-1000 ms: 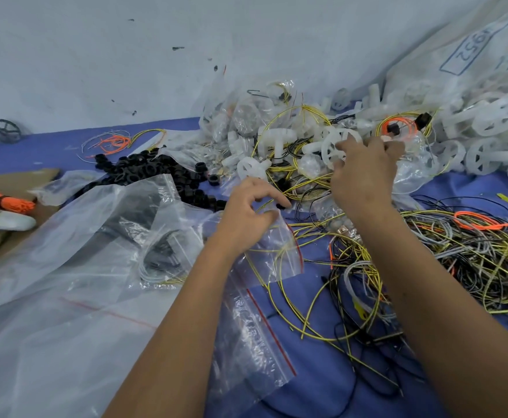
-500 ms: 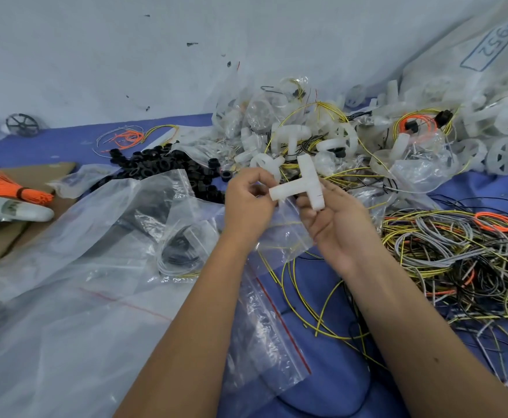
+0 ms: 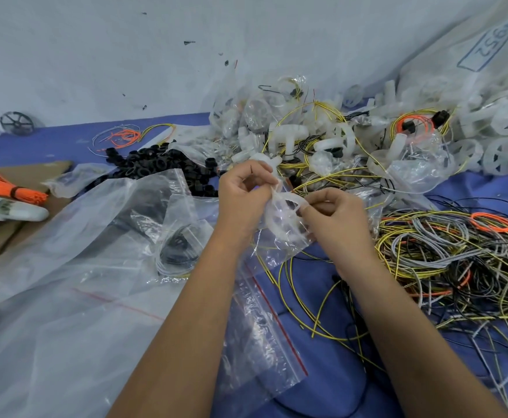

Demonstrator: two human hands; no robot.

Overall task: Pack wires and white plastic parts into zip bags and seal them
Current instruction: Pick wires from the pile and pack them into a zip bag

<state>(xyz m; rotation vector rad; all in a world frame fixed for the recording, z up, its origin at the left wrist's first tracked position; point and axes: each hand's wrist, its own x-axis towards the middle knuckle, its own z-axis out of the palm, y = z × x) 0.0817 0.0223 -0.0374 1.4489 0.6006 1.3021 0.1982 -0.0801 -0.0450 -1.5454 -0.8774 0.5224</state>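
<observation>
Left hand (image 3: 242, 193) and right hand (image 3: 335, 211) each in a pinching grip on the mouth of a small zip bag (image 3: 279, 233), white plastic part (image 3: 282, 217) blurred inside, wires (image 3: 445, 251) tangled rightward on blue surface (image 3: 325, 342), bag's lower edge hidden behind the forearms

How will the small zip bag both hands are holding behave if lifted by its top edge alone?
The small zip bag looks thin and crumpled, so it will likely flop and sag. The white plastic part inside would probably drop toward the bottom. Its glossy film may slip between fingers.
</observation>
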